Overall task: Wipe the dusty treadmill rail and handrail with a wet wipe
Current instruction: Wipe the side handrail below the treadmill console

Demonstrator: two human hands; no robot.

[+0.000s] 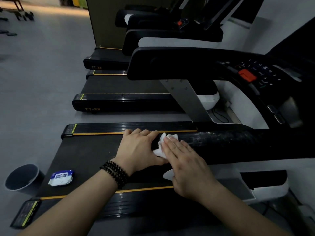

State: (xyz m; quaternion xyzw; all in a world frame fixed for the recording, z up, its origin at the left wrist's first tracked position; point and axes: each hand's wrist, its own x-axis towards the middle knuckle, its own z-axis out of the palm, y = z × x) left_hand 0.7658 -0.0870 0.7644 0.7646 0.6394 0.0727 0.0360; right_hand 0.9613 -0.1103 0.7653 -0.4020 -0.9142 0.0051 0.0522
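White crumpled wet wipe (163, 145) lay at the near end of the black dusty handrail (221, 142). My right hand (185, 166) pressed it flat-fingered; left hand (138, 147) gripped the rail end just beside. Blue-white wipe packet (61, 178) sat on the belt's back edge. Risk: wipe bunching, slipping out, leaving streaks.

Legible marking "TT-X6" in orange-yellow lettering stands on the rear end cap of the second treadmill (92, 109), left of centre in the frame. The same marking "TT-X6", fainter, stands on the rear end cap of the third treadmill (96, 67), above it. Print on the wipes packet (61, 178), lower left, is illegible. Console keypad (259, 72) symbols, upper right, are too small to read.
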